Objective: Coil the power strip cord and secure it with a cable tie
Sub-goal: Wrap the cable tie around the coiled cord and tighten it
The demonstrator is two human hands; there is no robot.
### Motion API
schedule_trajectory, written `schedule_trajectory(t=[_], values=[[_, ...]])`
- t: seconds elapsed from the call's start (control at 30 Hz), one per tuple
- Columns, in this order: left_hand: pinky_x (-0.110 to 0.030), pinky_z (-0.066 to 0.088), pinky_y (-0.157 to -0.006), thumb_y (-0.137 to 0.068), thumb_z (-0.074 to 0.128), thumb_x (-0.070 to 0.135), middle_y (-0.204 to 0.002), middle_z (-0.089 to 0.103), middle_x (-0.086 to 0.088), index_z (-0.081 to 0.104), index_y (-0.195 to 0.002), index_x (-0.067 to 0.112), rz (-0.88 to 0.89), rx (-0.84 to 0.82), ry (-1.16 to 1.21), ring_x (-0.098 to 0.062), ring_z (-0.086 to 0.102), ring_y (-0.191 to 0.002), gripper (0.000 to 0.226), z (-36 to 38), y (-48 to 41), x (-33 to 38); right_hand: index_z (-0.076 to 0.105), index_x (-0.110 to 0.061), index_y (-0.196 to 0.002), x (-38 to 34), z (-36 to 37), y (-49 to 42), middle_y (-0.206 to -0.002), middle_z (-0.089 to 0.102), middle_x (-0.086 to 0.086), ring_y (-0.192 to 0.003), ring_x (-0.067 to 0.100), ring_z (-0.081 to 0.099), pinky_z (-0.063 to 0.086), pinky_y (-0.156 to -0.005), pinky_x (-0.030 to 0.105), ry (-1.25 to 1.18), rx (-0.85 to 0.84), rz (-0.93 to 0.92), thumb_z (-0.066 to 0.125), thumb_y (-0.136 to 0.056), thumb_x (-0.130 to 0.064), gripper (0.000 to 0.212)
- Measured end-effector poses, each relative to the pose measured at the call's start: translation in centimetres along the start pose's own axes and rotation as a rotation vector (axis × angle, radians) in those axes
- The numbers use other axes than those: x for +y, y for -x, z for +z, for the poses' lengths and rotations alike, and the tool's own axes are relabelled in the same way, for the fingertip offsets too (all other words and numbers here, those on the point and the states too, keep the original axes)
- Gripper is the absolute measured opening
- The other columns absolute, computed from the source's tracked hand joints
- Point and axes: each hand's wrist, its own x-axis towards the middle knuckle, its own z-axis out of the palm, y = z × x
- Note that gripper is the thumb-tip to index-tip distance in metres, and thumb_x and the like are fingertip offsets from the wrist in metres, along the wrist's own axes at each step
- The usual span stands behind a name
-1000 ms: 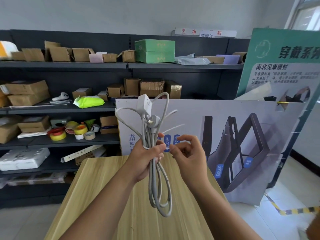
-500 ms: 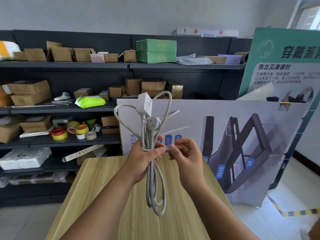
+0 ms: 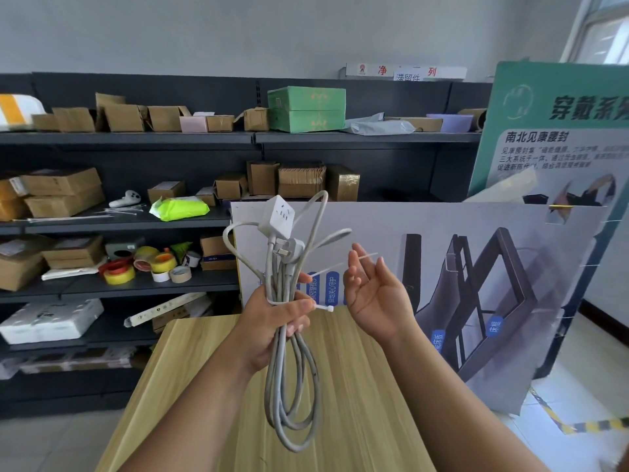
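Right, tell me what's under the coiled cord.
Below the hanging coiled cord is the wooden table, bare where visible. The left hand grips the bundle at the cable tie; the cord and arms hide some tabletop.

Coiled cord (image 3: 292, 379) hangs above the table (image 3: 357, 386), power strip (image 3: 276, 217) uppermost; left hand (image 3: 272, 321) grips it. Right hand (image 3: 374, 294) beside, right. Shelves (image 3: 129, 137) behind; display board (image 3: 442, 267) behind-right.

Wood table (image 3: 357, 386), dark shelves (image 3: 136, 137) w/ boxes (image 3: 61, 192), tape rolls (image 3: 149, 264), green box (image 3: 306, 109), leaning posters (image 3: 459, 267).
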Motion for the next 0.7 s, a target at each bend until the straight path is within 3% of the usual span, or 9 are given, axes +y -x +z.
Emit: schedule_trajectory(t=[0.13,0.23,0.4,0.7], values=[[-0.028,0.037,-0.050,-0.070,0.077,0.006,-0.057,0.056,-0.002,0.059,-0.103,0.006,0.035,0.081,-0.056,-0.009,0.042,-0.039,0.038,0.4,0.1,0.2,0.074,-0.004,-0.097,0.7,0.9,0.9,-0.086,0.075,0.008,-0.076,0.019,0.072,0.060,-0.067,0.024,0.108,-0.069,-0.014,0.066,-0.085,-0.016,0.019],[-0.027,0.036,-0.050,-0.077,0.067,0.002,-0.051,0.053,0.003,0.057,-0.107,0.005,0.051,0.167,-0.069,-0.008,0.040,-0.039,0.032,0.6,-0.2,0.3,0.075,-0.006,-0.089,2.2,1.5,1.7,-0.079,0.072,0.008,-0.069,0.014,0.071,0.060,-0.066,0.020,0.302,-0.085,-0.065,0.087,-0.063,-0.015,0.030],[-0.024,0.040,-0.050,-0.079,0.065,0.003,-0.050,0.052,0.003,0.055,-0.111,0.006,0.040,0.206,-0.091,-0.007,0.042,-0.040,0.034,0.8,-0.3,0.4,0.066,-0.004,-0.081,4.5,3.4,3.5,-0.071,0.065,0.009,-0.059,0.010,0.064,0.056,-0.059,0.016,0.516,-0.009,-0.171,0.069,-0.074,-0.014,0.013],[-0.026,0.041,-0.051,-0.081,0.064,0.005,-0.048,0.045,0.005,0.054,-0.114,0.006,0.036,0.178,-0.053,-0.007,0.040,-0.039,0.035,0.7,-0.6,0.3,0.063,-0.003,-0.086,4.4,4.1,4.4,-0.071,0.066,0.011,-0.063,0.014,0.071,0.057,-0.056,0.016,0.494,0.041,-0.179,0.065,-0.078,-0.013,0.012]])
